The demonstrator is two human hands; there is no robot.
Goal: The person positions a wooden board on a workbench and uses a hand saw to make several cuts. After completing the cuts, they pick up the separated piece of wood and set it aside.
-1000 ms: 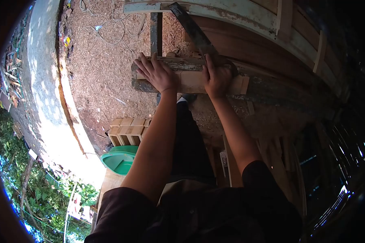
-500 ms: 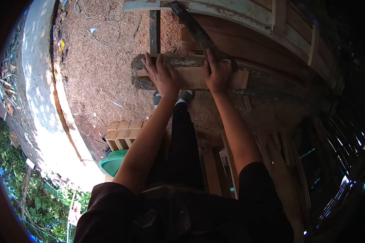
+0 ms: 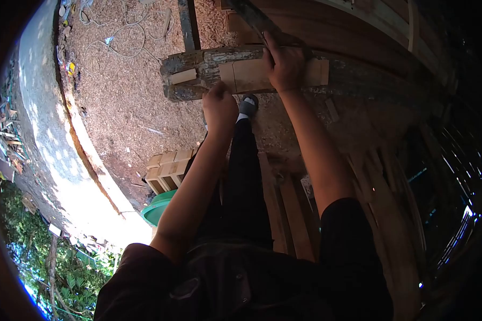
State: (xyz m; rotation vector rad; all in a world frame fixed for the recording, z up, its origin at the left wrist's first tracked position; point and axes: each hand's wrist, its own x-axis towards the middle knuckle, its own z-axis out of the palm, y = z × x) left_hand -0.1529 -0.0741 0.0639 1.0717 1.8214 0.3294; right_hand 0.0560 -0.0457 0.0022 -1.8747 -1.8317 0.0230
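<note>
A pale wooden board lies along a rough, weathered timber beam, with a thin line across it near its left end. My right hand rests over the board, closed on what looks like a handsaw, its index finger stretched along the dark tapering blade. The saw's handle is mostly hidden by the hand. My left hand is at the board's near left corner, fingers curled in; whatever they hold is hidden. A short pale offcut sits on the beam's left end.
Wood shavings cover the ground, with a loose rope on them. Stacked wooden blocks and a green basin stand at lower left. A large plank structure rises beyond the beam. Long boards lie at my right.
My left hand has come off the top of the board toward me and curled its fingers, exposing the offcut and the board's left end. My right hand stays with the saw; the view has shifted.
</note>
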